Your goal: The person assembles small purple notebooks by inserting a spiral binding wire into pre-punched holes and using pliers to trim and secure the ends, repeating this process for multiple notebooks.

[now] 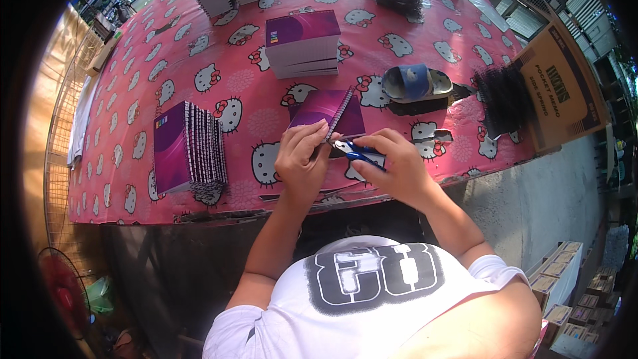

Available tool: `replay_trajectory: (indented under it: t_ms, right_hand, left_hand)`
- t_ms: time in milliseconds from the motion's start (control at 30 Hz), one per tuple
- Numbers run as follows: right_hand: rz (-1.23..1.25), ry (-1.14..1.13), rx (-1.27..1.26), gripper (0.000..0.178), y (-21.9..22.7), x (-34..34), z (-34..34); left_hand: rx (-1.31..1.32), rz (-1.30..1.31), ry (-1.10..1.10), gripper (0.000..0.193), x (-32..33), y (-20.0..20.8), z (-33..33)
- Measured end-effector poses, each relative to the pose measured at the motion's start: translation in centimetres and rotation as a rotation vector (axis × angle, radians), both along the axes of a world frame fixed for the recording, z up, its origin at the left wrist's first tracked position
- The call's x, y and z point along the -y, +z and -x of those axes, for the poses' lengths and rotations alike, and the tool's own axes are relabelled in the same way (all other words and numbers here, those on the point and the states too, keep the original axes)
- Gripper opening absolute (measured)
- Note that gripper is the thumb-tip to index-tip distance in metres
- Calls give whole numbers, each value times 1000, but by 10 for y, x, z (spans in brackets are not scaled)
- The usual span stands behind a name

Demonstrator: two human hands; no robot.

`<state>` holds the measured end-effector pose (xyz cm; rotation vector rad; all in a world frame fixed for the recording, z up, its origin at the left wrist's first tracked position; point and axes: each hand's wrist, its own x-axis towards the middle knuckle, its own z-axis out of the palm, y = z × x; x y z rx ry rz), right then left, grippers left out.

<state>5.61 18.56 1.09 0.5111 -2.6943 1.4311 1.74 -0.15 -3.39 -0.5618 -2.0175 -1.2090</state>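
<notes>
Outdoors, pink cat-print tablecloth (199, 40)

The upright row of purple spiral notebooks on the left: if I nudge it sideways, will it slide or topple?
The row of notebooks stands on edge with nothing propping it, so it would probably fan over. The tablecloth looks smooth, so some sliding seems likely. The wire spirals may snag each other.

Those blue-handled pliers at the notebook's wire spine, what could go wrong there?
The left hand has its fingertips right at the tip of the pliers held by the right hand, so a slip might pinch a finger. The purple notebook lies loose on the tablecloth and could shift under the pull. The upright row of notebooks near the edge might topple if the table is bumped.
</notes>
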Motion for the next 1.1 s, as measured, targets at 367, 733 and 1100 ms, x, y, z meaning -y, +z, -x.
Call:
replay_trajectory:
  t_ms: [367,733,1100]
  right_hand:
    - [-177,-257,-163,37,-26,-40,-6]
    - [-200,-285,-116,44,-35,-30,44]
    - [-278,-505,-10,53,-53,-2,77]
  left_hand:
    - [-333,-591,351,25,86,101,-14]
    - [-25,-566,815,19,190,42,-20]
    - [-299,-484,808,25,158,79,-34]
